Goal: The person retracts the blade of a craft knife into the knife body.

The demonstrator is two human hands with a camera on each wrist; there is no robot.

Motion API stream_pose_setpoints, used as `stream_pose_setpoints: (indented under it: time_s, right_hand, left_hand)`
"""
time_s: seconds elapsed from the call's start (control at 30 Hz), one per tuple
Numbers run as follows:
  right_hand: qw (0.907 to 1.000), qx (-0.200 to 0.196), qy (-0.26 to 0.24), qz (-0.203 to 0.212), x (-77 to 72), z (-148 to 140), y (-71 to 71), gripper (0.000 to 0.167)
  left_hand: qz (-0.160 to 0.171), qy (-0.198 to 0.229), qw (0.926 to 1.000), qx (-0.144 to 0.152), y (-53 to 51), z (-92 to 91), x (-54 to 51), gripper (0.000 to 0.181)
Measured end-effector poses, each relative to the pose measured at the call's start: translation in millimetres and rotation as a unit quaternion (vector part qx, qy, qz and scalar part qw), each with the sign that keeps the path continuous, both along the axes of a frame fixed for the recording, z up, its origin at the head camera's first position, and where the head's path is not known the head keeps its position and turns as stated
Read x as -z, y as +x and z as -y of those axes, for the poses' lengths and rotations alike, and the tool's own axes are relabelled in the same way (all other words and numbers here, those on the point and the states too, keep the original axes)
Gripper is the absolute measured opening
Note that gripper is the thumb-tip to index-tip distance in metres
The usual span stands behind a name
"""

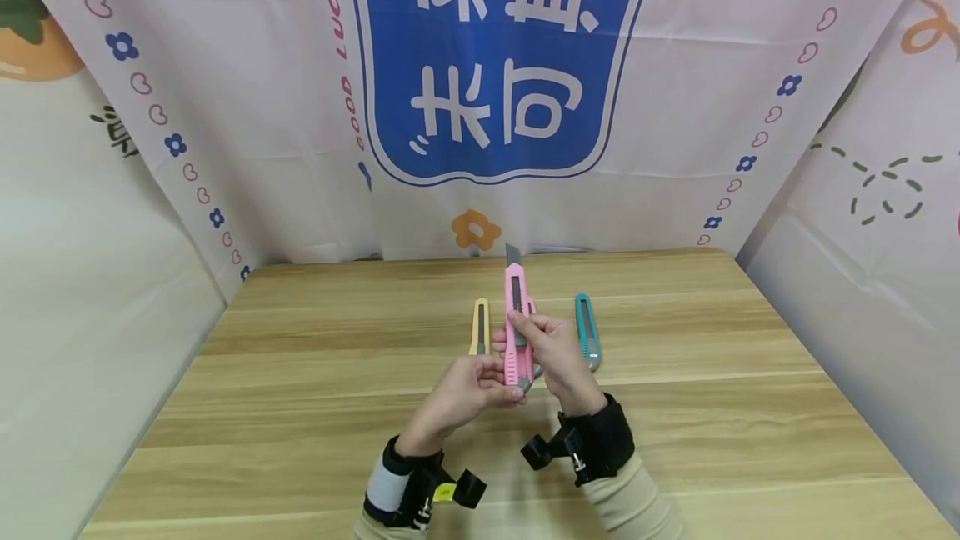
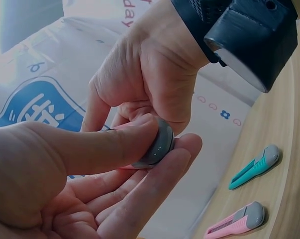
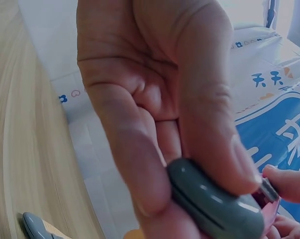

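A pink utility knife (image 1: pixel 512 369) stands nearly upright between my two hands above the table, its grey blade (image 1: pixel 513 254) out at the top. My left hand (image 1: pixel 461 394) pinches its grey end cap (image 2: pixel 160 147) between thumb and fingers. Higher on the body, my right hand (image 1: pixel 558 352) grips the knife, thumb on the slider side. In the right wrist view the left fingers hold the grey cap (image 3: pixel 209 204), and part of the right hand (image 3: pixel 291 186) shows at the right edge. A second pink utility knife (image 2: pixel 237 219) lies behind, mostly hidden in the head view.
On the wooden table (image 1: pixel 300 407) lie a yellow utility knife (image 1: pixel 481 325), left of the hands, and a teal utility knife (image 1: pixel 588 330), right of them. A printed white cloth (image 1: pixel 675 107) hangs behind the table's far edge.
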State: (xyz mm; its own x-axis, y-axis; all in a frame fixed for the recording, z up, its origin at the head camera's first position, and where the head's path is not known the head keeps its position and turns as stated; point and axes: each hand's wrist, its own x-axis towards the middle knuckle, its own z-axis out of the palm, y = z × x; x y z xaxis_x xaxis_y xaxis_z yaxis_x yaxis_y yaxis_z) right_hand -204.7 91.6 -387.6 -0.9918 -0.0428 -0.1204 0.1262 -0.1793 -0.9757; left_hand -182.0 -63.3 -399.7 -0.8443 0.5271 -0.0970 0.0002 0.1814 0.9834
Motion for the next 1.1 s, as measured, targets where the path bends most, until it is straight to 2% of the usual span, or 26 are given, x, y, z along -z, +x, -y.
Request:
stream_pose_setpoints:
  time_s: [0.63, 0.9, 1.1]
  right_hand:
    - [0.9997, -0.012, 0.002, -0.021, 0.3, -1.6, 2.4, 0.036]
    - [0.9999, -0.006, -0.005, -0.014, 0.6, -0.2, 1.6, 0.033]
    - [0.9995, -0.021, -0.005, -0.022, 0.6, -0.7, 1.4, 0.035]
  left_hand:
    - [0.001, 0.001, 1.0000, 0.002, 0.8, 1.1, -1.2, 0.030]
    - [-0.003, 0.007, 1.0000, 0.004, 1.0, 2.4, -2.3, 0.030]
    - [0.002, 0.011, 0.9999, 0.003, 1.1, 3.4, -3.2, 0.031]
